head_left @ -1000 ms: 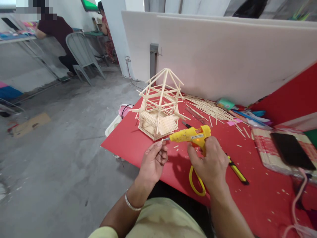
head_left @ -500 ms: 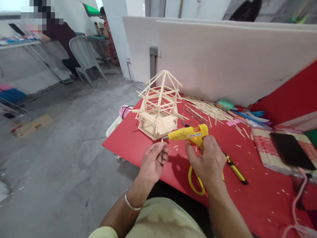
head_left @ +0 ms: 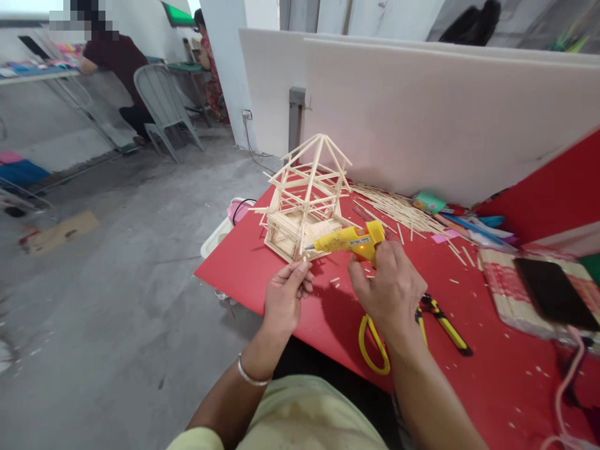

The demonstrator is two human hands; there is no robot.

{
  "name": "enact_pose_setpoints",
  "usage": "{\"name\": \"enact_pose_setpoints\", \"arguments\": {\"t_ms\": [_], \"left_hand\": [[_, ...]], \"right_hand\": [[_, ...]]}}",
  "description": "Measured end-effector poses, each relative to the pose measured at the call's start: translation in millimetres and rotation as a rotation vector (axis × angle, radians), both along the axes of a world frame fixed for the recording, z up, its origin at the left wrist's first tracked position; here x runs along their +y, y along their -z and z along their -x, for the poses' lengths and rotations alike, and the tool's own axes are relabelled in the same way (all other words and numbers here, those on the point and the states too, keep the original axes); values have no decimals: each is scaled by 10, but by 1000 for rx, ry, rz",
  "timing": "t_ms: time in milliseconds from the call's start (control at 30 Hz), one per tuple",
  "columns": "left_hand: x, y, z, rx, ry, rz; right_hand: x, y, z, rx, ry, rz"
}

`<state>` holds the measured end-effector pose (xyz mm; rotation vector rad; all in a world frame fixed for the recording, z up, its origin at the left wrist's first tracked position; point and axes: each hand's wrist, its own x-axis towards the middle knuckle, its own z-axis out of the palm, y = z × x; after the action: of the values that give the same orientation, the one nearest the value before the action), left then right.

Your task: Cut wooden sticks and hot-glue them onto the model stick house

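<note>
My right hand (head_left: 394,284) grips a yellow hot glue gun (head_left: 344,240) by its handle, with a small orange light showing on its body. The gun's nozzle points left, just above the fingertips of my left hand (head_left: 287,290). Those fingers pinch a short wooden stick piece (head_left: 304,259), of which only the tip shows. Right behind both hands stands a model house frame (head_left: 307,187) of thin wooden sticks, with a pointed open roof and a base partly covered in sticks. Whether the nozzle touches the piece I cannot tell.
On the red table (head_left: 234,269) lie loose wooden sticks (head_left: 389,203), yellow-and-black pliers (head_left: 443,322) and a yellow loop handle (head_left: 372,347). A black phone (head_left: 555,292) rests on wrapped sticks at right. White boards (head_left: 422,119) lean behind. Two people sit at far-left tables.
The glue gun has moved slightly left and up, its nozzle now above the pinched stick piece. My left hand has shifted a little left. The view has moved slightly.
</note>
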<state>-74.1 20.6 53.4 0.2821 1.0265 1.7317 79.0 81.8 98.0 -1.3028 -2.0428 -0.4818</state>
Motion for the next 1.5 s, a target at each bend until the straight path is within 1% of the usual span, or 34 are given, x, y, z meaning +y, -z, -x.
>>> {"name": "enact_pose_setpoints", "arguments": {"t_ms": [333, 500, 733, 1233, 1500], "left_hand": [[73, 34, 9, 15, -10, -9], [78, 23, 3, 10, -29, -18], [83, 57, 5, 40, -34, -20], [125, 70, 3, 56, -57, -29], [155, 127, 8, 145, -101, -61]], "right_hand": [[42, 32, 15, -16, -6, -30], [47, 35, 15, -12, -10, -18], [44, 42, 22, -26, -14, -1], [5, 43, -37, -14, -19, -14], [-18, 47, -74, -35, -8, -24]]}}
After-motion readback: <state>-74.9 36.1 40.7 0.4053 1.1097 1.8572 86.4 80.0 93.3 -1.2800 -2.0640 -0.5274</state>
